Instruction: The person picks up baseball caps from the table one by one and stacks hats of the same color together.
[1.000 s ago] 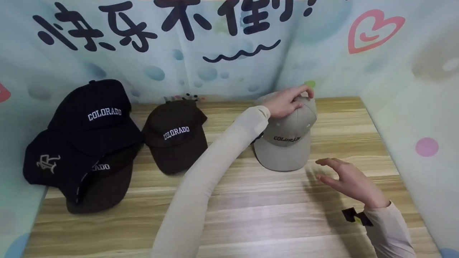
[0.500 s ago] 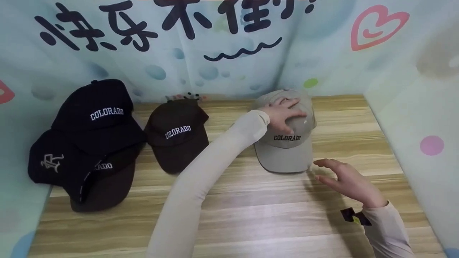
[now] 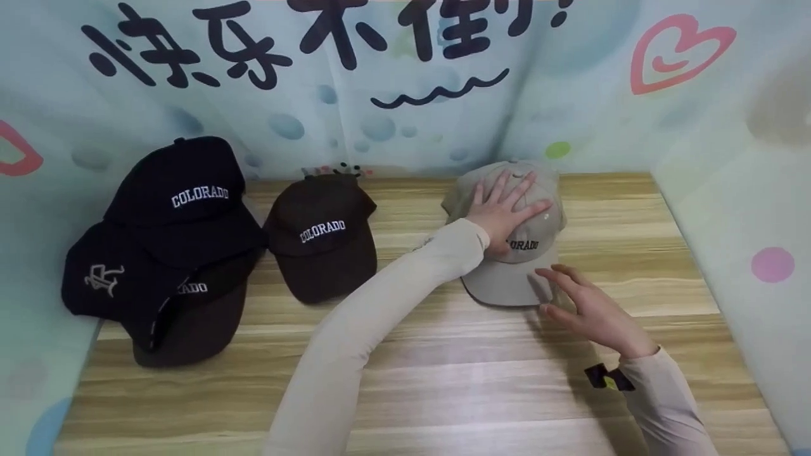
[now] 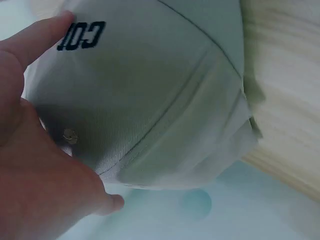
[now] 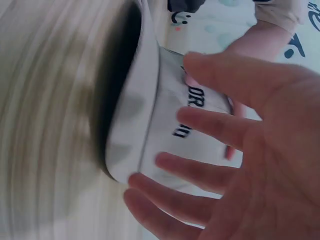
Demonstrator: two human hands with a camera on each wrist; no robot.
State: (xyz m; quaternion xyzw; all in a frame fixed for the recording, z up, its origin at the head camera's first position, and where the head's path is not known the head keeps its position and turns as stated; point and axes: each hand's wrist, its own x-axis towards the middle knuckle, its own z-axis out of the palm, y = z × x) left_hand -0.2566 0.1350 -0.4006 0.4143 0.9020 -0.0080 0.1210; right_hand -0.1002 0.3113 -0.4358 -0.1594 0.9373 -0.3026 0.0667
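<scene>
A light grey baseball cap [image 3: 513, 285] with dark COLORADO lettering sits at the back right of the table, its brim toward me. My left hand [image 3: 504, 212] lies on the crown with its fingers spread straight, covering part of the lettering. In the left wrist view, the thumb and fingers stretch across the grey cap [image 4: 150, 100]. My right hand [image 3: 595, 310] hovers beside the brim's right corner, its fingers loosely extended and nothing in them. From the right wrist, the same hand [image 5: 235, 145] appears in front of the cap [image 5: 132, 115]; whether it touches cannot be told.
A brown COLORADO cap [image 3: 323, 240] stands left of centre. Farther left, a navy COLORADO cap [image 3: 184, 183], a navy cap with a monogram [image 3: 104, 272] and another brown cap [image 3: 196, 329] overlap. Printed cloth walls [image 3: 393, 139] border the wooden table [image 3: 437, 380].
My left hand has gone from the cap's top, fingers curled, to lying spread across the crown. My right hand has shifted left to the brim. The whole view has drifted slightly.
</scene>
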